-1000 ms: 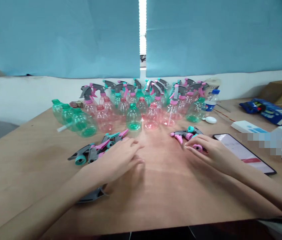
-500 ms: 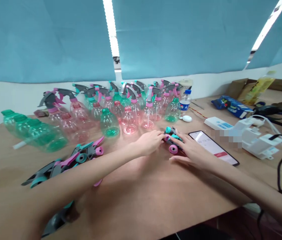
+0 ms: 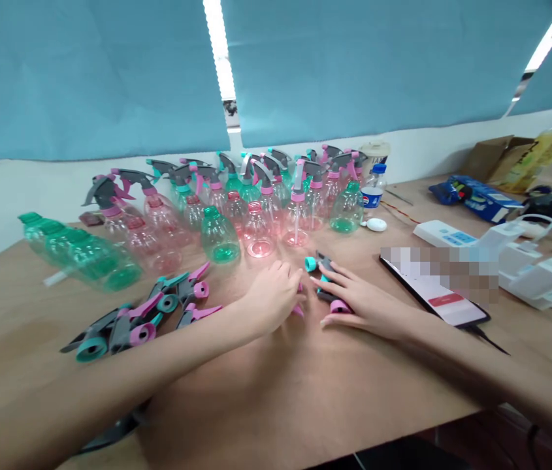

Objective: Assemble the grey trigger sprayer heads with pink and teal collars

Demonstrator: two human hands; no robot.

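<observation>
My left hand (image 3: 276, 297) is closed around a spray head (image 3: 299, 308), of which only pink parts show beside the fingers. Just to its right, my right hand (image 3: 361, 300) has its fingers spread over a few more spray heads (image 3: 324, 277), grey with teal and pink collars, lying on the table. Beyond both hands stand an uncapped green bottle (image 3: 217, 238) and an uncapped pink bottle (image 3: 259, 234). A pile of loose spray heads (image 3: 144, 320) in grey, pink and teal lies to the left, past my left forearm.
Several bottles with spray heads (image 3: 270, 189) stand along the back. Green bottles (image 3: 84, 258) lean together at the left. A phone (image 3: 432, 287), a white power strip (image 3: 445, 234), a Pepsi bottle (image 3: 372, 189) and a blue package (image 3: 484, 199) are at the right.
My left hand has drawn left and toward me, away from the spray heads by my right hand, with a pink-trimmed one in it. My right hand stays over the others. The view has shifted slightly.
</observation>
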